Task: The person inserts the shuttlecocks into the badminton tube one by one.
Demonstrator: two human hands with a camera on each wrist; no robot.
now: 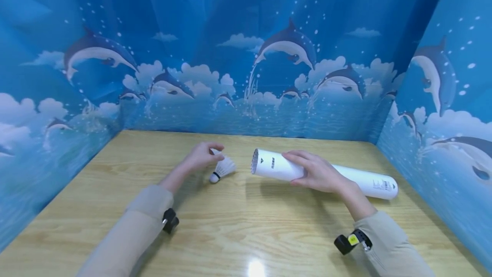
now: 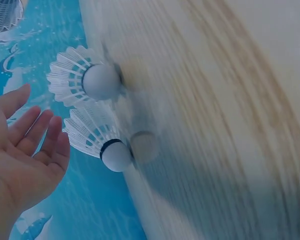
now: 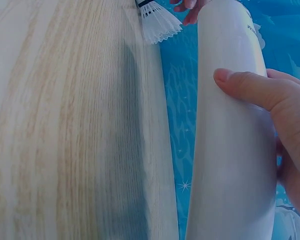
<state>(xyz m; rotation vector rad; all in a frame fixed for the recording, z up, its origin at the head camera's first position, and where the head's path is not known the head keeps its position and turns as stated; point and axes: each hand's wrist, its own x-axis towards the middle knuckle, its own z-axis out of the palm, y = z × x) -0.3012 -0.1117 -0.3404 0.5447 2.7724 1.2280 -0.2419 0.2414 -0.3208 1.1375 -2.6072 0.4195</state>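
My left hand hovers by two white shuttlecocks, its fingers loosely bent with nothing between them. The nearer shuttlecock lies on the table, its cork with a dark band toward me. Beside it, the second shuttlecock shows in the left wrist view; in the head view the left hand mostly covers it. My right hand grips a long white shuttlecock tube round its middle, thumb on the near side. The tube's mouth faces left, toward the shuttlecocks, with feathery edges visible inside.
The light wooden table reaches to blue dolphin-print curtains at the back and both sides. Each wrist carries a small black camera, the left wrist camera near the table surface.
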